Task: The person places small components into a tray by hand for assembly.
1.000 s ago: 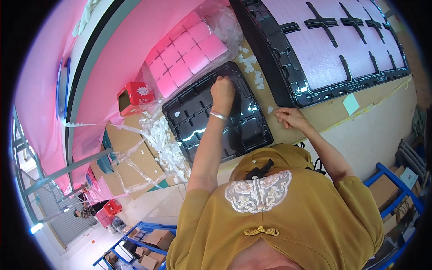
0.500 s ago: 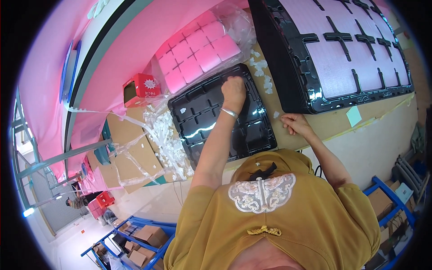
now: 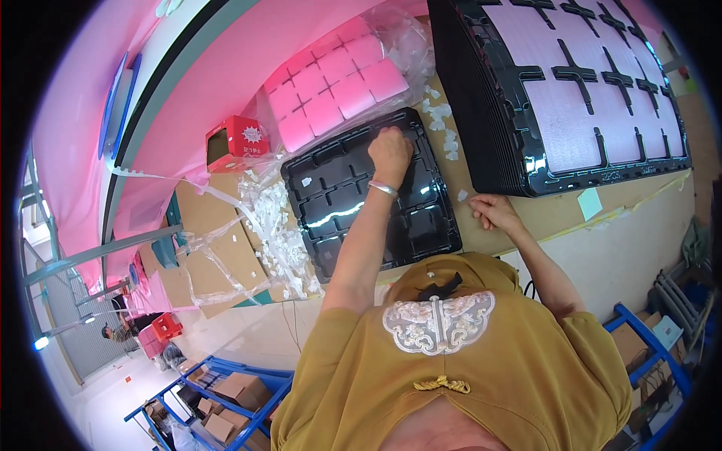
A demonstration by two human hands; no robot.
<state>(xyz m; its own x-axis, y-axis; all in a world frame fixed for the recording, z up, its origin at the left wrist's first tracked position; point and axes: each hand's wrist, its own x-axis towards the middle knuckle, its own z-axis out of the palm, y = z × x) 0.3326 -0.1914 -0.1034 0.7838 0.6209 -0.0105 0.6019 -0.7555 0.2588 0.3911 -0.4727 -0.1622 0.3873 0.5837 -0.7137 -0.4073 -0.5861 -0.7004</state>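
Observation:
A black plastic tray (image 3: 421,222) with moulded pockets and cross-shaped ridges lies before me on the table. My left hand (image 3: 390,156) is over its far right part, fingers curled down and closed; what they hold, if anything, is hidden. A silvery bracelet circles that wrist. Beyond the tray's right edge, my right hand (image 3: 493,213) is held above the board near the table's front edge, its fingers loosely curled together with nothing visible in them. A small white scrap (image 3: 306,182) sits inside the tray at its left side.
A tall stack of black trays (image 3: 489,120) with pale pink sheets stands at the right. Behind the tray, pink foam pieces (image 3: 331,90) lie in clear plastic. At the left are a red box (image 3: 235,143) and many white scraps (image 3: 274,225). Blue shelving (image 3: 271,395) is behind me.
The whole view has shifted slightly. Both hands keep nearly the same places, the left over the tray and the right beside it.

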